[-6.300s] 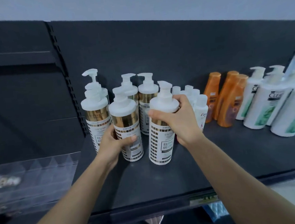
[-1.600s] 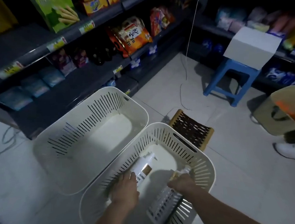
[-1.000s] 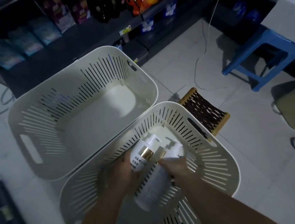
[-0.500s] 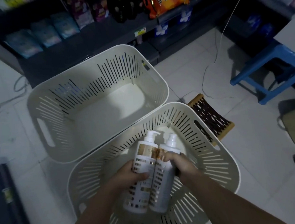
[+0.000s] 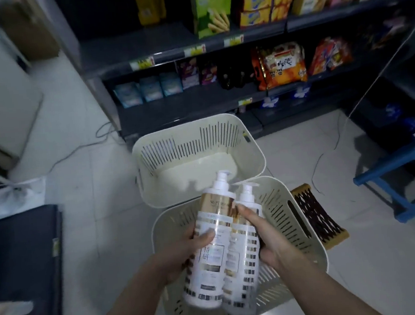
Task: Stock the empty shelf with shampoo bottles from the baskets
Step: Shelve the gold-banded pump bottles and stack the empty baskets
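Two white pump bottles with gold bands are held side by side above the near cream basket (image 5: pixel 305 244). My left hand (image 5: pixel 184 251) grips the left shampoo bottle (image 5: pixel 209 256) around its middle. My right hand (image 5: pixel 265 239) wraps the right shampoo bottle (image 5: pixel 242 266) from the right side. Both bottles tilt with their pumps pointing away from me. Beyond them stands the far cream basket (image 5: pixel 250 141), with nothing visible inside it. The shelf that takes the bottles is out of view.
A dark shelving unit (image 5: pixel 197 108) with snack packets and boxes runs behind the baskets. A brown slatted stool (image 5: pixel 318 218) sits right of the near basket, a blue stool (image 5: pixel 402 186) farther right. A dark shelf edge (image 5: pixel 24 271) is at my left. Cables lie on the tiled floor.
Both hands have lifted the two bottles up out of the near basket. My view has risen and turned left, showing more of the snack shelves.
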A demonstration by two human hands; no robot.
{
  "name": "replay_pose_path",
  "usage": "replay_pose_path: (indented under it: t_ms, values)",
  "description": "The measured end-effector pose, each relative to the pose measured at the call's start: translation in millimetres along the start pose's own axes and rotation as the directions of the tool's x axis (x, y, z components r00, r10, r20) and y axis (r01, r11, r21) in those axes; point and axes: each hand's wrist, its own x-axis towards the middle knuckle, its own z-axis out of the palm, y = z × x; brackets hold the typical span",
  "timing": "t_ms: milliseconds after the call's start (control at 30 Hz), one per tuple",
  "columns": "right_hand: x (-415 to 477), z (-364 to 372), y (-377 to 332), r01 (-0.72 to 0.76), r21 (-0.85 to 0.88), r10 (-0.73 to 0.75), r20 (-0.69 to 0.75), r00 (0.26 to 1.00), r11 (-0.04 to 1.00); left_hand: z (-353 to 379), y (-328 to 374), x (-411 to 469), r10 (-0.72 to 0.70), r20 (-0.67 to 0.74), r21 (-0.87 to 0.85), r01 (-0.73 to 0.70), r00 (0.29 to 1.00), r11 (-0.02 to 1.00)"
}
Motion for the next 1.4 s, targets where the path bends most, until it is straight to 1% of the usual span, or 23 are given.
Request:
replay_pose_path:
  t_ms: [100,200,367,533,667,733,800,900,1033,1133,1300,1333,1400]
  values:
    - [-12,35,-11,0.025,-0.026,-0.023,0.045,0.999,0.999,-2,14,-37,0.066,-0.136,-0.099,-0.080,0.988,0.992]
    - [-19,76,-17,0.051,-0.100,-0.042,0.087,0.995,0.994,-18,19,-73,0.150,-0.214,-0.105,-0.175,0.965,0.979]
    - [-29,153,-14,0.097,-0.189,-0.048,0.252,0.967,0.977,-52,21,-143,0.193,-0.413,-0.107,-0.258,0.890,0.960]
    - [-45,244,5,0.089,-0.265,0.010,0.352,0.936,0.960,-95,9,-219,0.231,-0.549,-0.102,-0.339,0.803,0.935]
    - [-64,323,34,0.074,-0.356,0.107,0.464,0.879,0.932,-130,-1,-288,0.272,-0.619,-0.105,-0.421,0.737,0.901]
    - [-71,364,52,0.067,-0.421,0.166,0.492,0.855,0.905,-148,-8,-324,0.276,-0.673,-0.111,-0.463,0.686,0.879]
    - [-77,402,74,0.055,-0.457,0.223,0.530,0.818,0.888,-165,-16,-359,0.267,-0.732,-0.118,-0.502,0.627,0.857]
    - [-89,459,105,0.103,-0.508,0.278,0.617,0.736,0.855,-189,-30,-411,0.261,-0.799,-0.096,-0.544,0.541,0.833]
    - [-108,531,145,0.184,-0.561,0.305,0.664,0.683,0.807,-219,-47,-478,0.280,-0.852,-0.043,-0.591,0.443,0.806]
    - [-120,575,172,0.246,-0.552,0.306,0.720,0.622,0.797,-232,-57,-524,0.310,-0.874,0.030,-0.596,0.373,0.802]
    - [-144,638,197,0.396,-0.515,0.301,0.820,0.488,0.761,-251,-74,-582,0.318,-0.911,0.103,-0.605,0.260,0.789]
    - [-150,649,200,0.424,-0.493,0.295,0.842,0.451,0.760,-253,-76,-591,0.312,-0.924,0.118,-0.609,0.222,0.784]
    - [-161,671,207,0.479,-0.447,0.283,0.882,0.377,0.755,-257,-79,-607,0.292,-0.949,0.162,-0.610,0.120,0.776]
